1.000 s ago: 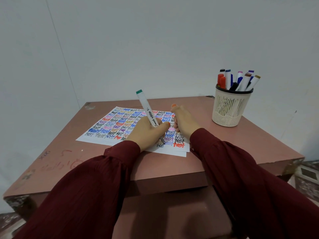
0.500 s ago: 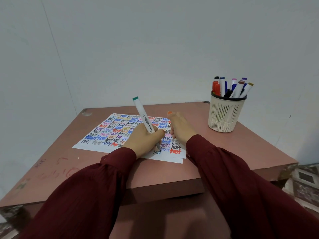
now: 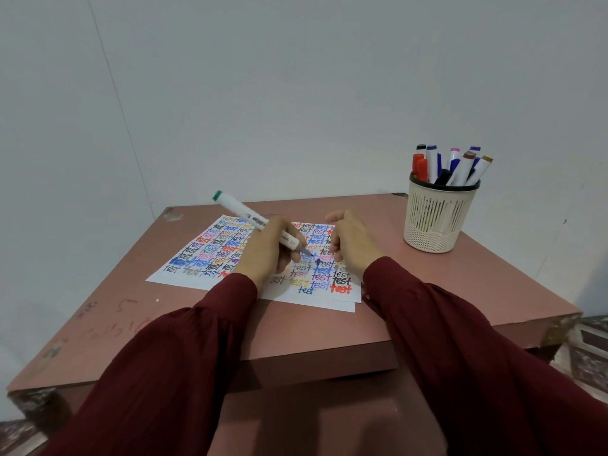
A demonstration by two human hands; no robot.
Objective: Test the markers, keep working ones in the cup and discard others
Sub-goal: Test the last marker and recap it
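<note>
Marker: we see a white-barrelled marker with a green end cap point(image 3: 250, 218), tilted, tip down at the white paper sheet point(image 3: 204, 278) covered in coloured "test" words.
Left hand point(image 3: 266, 255): grasping the marker's lower barrel.
Right hand point(image 3: 352, 245): fingers curled over the sheet; we cannot tell whether it holds anything.
Cup: cream slotted plastic cup point(image 3: 437, 218) of assorted markers point(image 3: 460, 166), on the pinkish-brown table point(image 3: 460, 291), well apart rightward.

Bare table point(image 3: 391, 232) stretches from the right hand point(image 3: 353, 245) to the cup point(image 3: 437, 222), a passable lane; markers point(image 3: 460, 169) crowd the cup's mouth, and the wall point(image 3: 296, 93) rises right behind.
</note>
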